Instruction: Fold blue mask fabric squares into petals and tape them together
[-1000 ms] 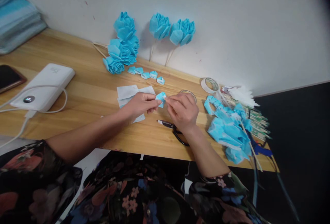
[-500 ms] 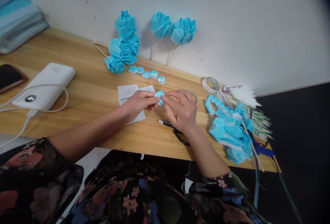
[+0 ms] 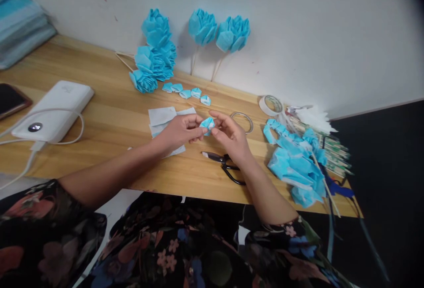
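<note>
My left hand [image 3: 181,130] pinches the left side of a small folded blue petal [image 3: 207,123] between thumb and fingers. On the petal's right edge, the thumb and fingers of my right hand [image 3: 232,138] close in a loose pinch. Beneath my left hand lie white and pale blue cut sheets [image 3: 161,115], partly covered by it. Beyond the hands sits a row of several similar folded petals [image 3: 185,94]. Black-handled scissors [image 3: 221,158] rest below my right hand, their handles partly hidden by the wrist. A roll of tape [image 3: 247,122] lies just past my right fingers.
Blue flowers on sticks [image 3: 202,27] lean on the wall, with more flowers [image 3: 150,60] heaped to their left. Crumpled blue material [image 3: 294,168] and white tape [image 3: 270,105] occupy the right. A white power bank [image 3: 62,107], a phone [image 3: 11,101] and stacked cloth [image 3: 24,27] are left.
My right hand's fingers have spread and shifted from across the petal to its right edge. The petal has turned and shows a wider face. The view has moved slightly.
</note>
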Demonstrator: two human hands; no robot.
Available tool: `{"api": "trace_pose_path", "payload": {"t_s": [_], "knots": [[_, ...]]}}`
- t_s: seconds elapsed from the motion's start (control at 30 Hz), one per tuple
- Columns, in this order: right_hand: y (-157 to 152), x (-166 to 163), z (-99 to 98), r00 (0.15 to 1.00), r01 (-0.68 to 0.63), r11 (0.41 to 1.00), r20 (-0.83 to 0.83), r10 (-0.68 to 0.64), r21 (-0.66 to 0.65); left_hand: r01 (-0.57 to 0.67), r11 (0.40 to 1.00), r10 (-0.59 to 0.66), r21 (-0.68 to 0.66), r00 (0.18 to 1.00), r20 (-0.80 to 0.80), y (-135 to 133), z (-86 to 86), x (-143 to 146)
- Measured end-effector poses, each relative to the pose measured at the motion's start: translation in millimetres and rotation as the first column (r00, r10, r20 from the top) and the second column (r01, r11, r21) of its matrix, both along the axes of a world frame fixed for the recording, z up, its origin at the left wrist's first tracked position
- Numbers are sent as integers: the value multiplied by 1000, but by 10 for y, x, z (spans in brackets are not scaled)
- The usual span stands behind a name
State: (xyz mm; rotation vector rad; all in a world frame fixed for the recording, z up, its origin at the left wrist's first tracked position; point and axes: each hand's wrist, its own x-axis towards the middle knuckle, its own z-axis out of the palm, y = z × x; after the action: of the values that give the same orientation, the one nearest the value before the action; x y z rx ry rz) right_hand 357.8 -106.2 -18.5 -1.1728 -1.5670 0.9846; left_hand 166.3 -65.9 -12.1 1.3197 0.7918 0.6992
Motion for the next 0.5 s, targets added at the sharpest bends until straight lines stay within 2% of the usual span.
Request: {"api": "trace_pose_path", "payload": {"t_s": [0.17, 0.3, 0.5], "knots": [[7, -21, -18, 1000, 28, 1000, 5, -28, -7, 4, 1000, -2, 31, 998, -65, 2, -3, 3], [26, 4, -40, 998, 64, 998, 15, -64, 10, -64, 997, 69, 51, 993, -98, 8, 15, 0], [34, 46, -58, 996, 32, 997, 80, -37, 63, -119, 984, 137, 133, 981, -137, -7, 75, -3]]}}
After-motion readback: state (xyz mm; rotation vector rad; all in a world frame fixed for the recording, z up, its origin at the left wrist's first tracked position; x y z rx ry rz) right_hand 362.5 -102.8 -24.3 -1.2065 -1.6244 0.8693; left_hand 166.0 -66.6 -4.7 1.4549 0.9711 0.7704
